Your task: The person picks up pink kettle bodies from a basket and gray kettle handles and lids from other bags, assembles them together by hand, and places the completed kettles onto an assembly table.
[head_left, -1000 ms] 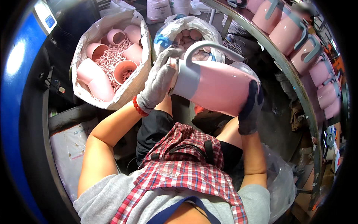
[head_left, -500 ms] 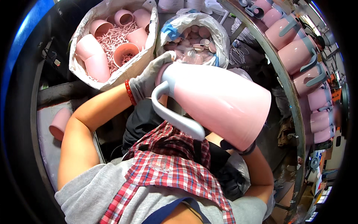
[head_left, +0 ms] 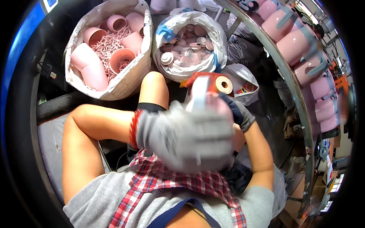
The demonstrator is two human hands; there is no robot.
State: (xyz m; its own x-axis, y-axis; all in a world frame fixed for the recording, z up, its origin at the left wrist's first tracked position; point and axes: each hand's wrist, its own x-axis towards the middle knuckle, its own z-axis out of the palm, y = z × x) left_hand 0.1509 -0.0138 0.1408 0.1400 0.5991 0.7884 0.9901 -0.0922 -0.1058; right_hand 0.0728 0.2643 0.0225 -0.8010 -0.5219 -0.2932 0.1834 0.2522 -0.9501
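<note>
A pink jug (head_left: 220,107) with pale grey-blue trim is over my lap, smeared by motion and mostly hidden behind my left hand. My left hand (head_left: 188,138), in a grey knit glove with a red bead bracelet at the wrist, is in front of the jug; its fingers are too blurred to read. On the jug's right side my right hand (head_left: 239,112), in a grey and dark navy glove, grips it. Just beyond the jug are a red cloth-like thing (head_left: 201,78) and a cream-coloured ring-shaped roll (head_left: 224,85).
At the far left stands a white sack (head_left: 125,85) of pink cups and shredded filler. Beside it a white bag (head_left: 182,74) holds pink and white lids. Several pink jugs (head_left: 292,45) line the metal-edged bench (head_left: 291,81) on the right. A grey surface (head_left: 51,146) is at my left.
The jug has swung from lying sideways across my front to a foreshortened pose. My left hand has moved from its neck, right and nearer, over it. My right hand has risen from its base.
</note>
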